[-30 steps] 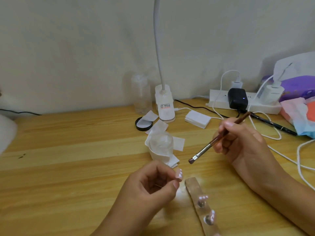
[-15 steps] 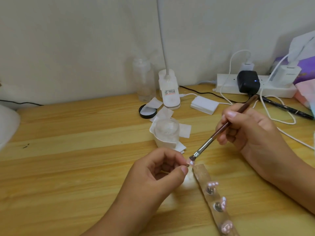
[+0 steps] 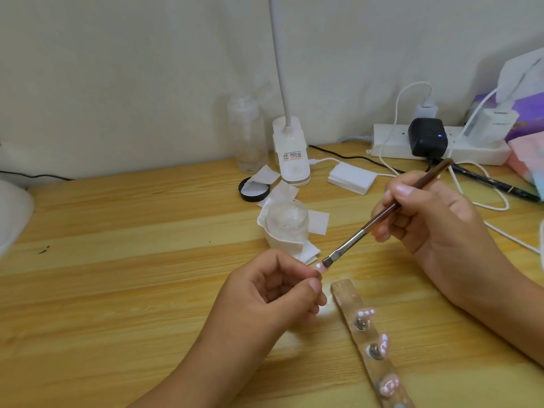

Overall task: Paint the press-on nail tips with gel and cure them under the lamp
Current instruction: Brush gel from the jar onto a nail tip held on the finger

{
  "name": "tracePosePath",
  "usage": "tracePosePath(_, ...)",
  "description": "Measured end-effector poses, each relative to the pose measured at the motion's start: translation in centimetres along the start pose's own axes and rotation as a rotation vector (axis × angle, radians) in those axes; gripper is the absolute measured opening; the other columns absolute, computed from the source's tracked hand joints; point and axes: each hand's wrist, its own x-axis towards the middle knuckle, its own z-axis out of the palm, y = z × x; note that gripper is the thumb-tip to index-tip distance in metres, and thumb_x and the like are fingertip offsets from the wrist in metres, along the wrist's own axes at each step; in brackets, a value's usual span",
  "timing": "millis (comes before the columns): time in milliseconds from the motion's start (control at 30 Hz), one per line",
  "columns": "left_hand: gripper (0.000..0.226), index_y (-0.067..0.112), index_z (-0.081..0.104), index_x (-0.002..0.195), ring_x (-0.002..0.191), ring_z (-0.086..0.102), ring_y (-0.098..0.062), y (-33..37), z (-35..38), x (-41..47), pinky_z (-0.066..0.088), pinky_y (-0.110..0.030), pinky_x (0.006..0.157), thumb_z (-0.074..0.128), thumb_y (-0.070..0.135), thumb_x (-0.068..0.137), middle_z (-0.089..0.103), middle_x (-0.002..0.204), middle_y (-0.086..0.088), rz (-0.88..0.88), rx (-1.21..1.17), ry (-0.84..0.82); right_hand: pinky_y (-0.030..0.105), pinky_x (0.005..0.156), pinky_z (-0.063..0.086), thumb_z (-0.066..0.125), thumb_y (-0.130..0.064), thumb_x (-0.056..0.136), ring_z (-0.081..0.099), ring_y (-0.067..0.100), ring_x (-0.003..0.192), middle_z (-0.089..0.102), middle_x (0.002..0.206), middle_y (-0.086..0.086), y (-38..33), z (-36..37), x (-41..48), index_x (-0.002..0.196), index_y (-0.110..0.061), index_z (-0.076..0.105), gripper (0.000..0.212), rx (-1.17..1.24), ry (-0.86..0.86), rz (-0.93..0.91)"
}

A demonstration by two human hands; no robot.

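Note:
My left hand [image 3: 273, 293] pinches a small pink nail tip [image 3: 320, 268] between thumb and fingertips, above the wooden table [image 3: 117, 290]. My right hand [image 3: 435, 228] grips a brown-handled flat brush [image 3: 382, 216] like a pen. Its bristles touch the pink nail tip. A clear strip holder [image 3: 371, 340] lies on the table at lower right, with several pink nail tips standing on its pegs. A small clear gel jar [image 3: 287, 222] wrapped in white wipes stands behind my left hand.
A white clip lamp [image 3: 290, 151] stands at the back by a clear bottle [image 3: 248, 136], a black lid [image 3: 253, 189] and a wipe stack [image 3: 351, 178]. A power strip [image 3: 435, 145] with chargers and cables is at back right. A white rounded object [image 3: 11, 213] sits at the left edge.
The brush tip has come down from beside my left hand onto the pink nail tip. The view has shifted, showing more of the strip holder.

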Motion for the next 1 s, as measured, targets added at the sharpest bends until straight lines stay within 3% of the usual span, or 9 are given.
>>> tracePosePath(267, 0.012, 0.027, 0.068, 0.074, 0.065, 0.062, -0.01, -0.2, -0.14, -0.06, 0.05, -0.019, 0.063, 0.071, 0.035, 0.066, 0.07, 0.072, -0.001, 0.045, 0.037, -0.011, 0.022, 0.056, 0.053, 0.063, -0.024, 0.086, 0.065, 0.015, 0.058, 0.066, 0.069, 0.0, 0.07, 0.12, -0.03, 0.085, -0.015, 0.061, 0.009, -0.106, 0.077, -0.051)
tracePosePath(400, 0.016, 0.029, 0.067, 0.078, 0.066, 0.054, -0.008, -0.08, -0.07, -0.06, 0.046, -0.018, 0.063, 0.071, 0.042, 0.069, 0.063, 0.074, 0.006, 0.088, 0.073, -0.006, 0.021, 0.056, 0.052, 0.062, -0.023, 0.087, 0.063, 0.013, 0.056, 0.065, 0.064, 0.002, 0.01, -0.09, 0.28, 0.074, -0.024, 0.069, 0.015, -0.031, 0.095, -0.015)
tracePosePath(633, 0.009, 0.029, 0.07, 0.079, 0.066, 0.054, -0.004, -0.3, -0.21, -0.07, 0.044, -0.013, 0.063, 0.068, 0.036, 0.073, 0.063, 0.074, 0.013, 0.11, 0.097, -0.032, 0.019, 0.055, 0.051, 0.066, -0.034, 0.091, 0.062, 0.011, 0.054, 0.065, 0.06, 0.003, -0.32, 0.32, 0.18, 0.069, -0.029, 0.072, 0.023, -0.012, -0.005, 0.014)
tracePosePath(733, 0.012, 0.028, 0.07, 0.08, 0.066, 0.054, -0.003, -0.3, -0.21, -0.07, 0.044, -0.013, 0.063, 0.067, 0.037, 0.074, 0.064, 0.073, 0.013, 0.117, 0.102, -0.034, 0.02, 0.056, 0.052, 0.067, -0.042, 0.08, 0.063, 0.012, 0.055, 0.066, 0.061, 0.005, -0.41, 0.43, 0.04, 0.071, -0.03, 0.072, 0.015, -0.012, -0.032, 0.012)
tracePosePath(833, 0.012, 0.028, 0.07, 0.081, 0.066, 0.054, -0.004, -0.37, -0.27, -0.03, 0.045, -0.014, 0.063, 0.067, 0.037, 0.074, 0.064, 0.074, 0.014, 0.12, 0.111, -0.035, 0.02, 0.056, 0.053, 0.066, -0.037, 0.088, 0.063, 0.013, 0.055, 0.066, 0.06, 0.007, -0.23, 0.34, 0.11, 0.071, -0.03, 0.072, 0.019, -0.026, -0.03, 0.015)
tracePosePath(1000, 0.009, 0.031, 0.069, 0.081, 0.068, 0.056, -0.002, -0.42, -0.18, -0.04, 0.046, -0.013, 0.064, 0.065, 0.038, 0.077, 0.064, 0.075, 0.014, 0.129, 0.104, -0.035, 0.02, 0.054, 0.052, 0.064, -0.036, 0.08, 0.061, 0.012, 0.052, 0.065, 0.06, 0.005, -0.24, 0.38, 0.02, 0.071, -0.027, 0.069, 0.014, -0.016, -0.057, 0.036)
